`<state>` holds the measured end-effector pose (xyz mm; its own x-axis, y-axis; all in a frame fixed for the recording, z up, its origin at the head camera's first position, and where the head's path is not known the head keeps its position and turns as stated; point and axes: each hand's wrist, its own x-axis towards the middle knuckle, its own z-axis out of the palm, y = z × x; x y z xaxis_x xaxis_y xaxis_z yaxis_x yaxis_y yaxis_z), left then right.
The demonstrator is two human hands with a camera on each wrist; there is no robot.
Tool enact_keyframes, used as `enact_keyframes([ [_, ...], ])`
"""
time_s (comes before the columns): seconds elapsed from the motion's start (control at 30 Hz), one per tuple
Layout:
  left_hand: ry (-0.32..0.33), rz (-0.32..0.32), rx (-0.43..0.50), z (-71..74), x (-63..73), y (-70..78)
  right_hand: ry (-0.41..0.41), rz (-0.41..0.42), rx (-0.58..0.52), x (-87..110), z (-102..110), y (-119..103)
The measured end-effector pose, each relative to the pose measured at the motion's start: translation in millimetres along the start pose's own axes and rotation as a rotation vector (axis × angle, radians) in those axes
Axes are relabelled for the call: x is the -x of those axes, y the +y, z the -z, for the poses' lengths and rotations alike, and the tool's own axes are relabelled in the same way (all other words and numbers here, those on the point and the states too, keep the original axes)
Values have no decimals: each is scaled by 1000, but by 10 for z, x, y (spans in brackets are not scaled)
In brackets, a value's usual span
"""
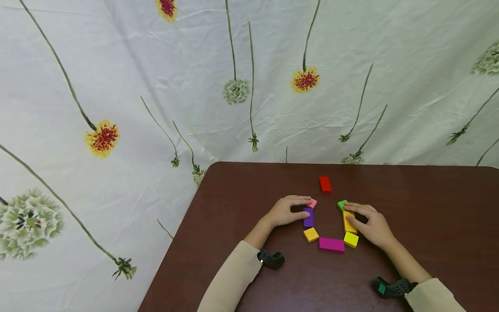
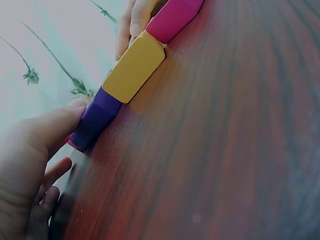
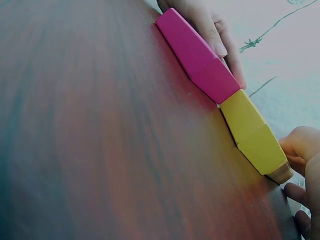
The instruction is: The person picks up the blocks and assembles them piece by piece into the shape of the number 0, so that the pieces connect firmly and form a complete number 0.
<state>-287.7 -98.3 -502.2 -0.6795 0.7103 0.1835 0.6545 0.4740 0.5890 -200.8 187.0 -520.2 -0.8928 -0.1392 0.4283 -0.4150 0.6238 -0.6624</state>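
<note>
Coloured blocks form a U on the table, its gap at the far side. My left hand (image 1: pixel 283 212) is at the left side, thumb on the purple block (image 1: pixel 308 218) and fingertips at the pink block (image 1: pixel 312 203). On the other side my right hand (image 1: pixel 374 226) touches the green block (image 1: pixel 341 205) with its fingers, its thumb on the orange-yellow block (image 1: pixel 348 223). A magenta block (image 1: pixel 332 245) lies along the near side. Its neighbours are an amber block (image 1: pixel 311 235) at the left corner and a bright yellow block (image 1: pixel 351 239) at the right.
A red block (image 1: pixel 325 184) lies apart, beyond the U, toward the far edge of the dark brown table (image 1: pixel 253 186). Behind the table hangs a pale flowered cloth (image 1: pixel 202 52). Both wrists wear black bands.
</note>
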Motion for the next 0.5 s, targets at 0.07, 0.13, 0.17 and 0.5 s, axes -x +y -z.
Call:
enact_keyframes([
  [0.07,1,-3,2,2,2,1,0,-2,-5,2,-2,7],
  [0.13,5,-5,7,4,4,5,-1,-10,-13,5,0,9],
  [0.17,5,-3,9,5,4,6,-2,-17,-28,8,4,7],
  [0.5,9,3,-4,-14,-14,-3,24,-85,-156,-83,96,-68],
])
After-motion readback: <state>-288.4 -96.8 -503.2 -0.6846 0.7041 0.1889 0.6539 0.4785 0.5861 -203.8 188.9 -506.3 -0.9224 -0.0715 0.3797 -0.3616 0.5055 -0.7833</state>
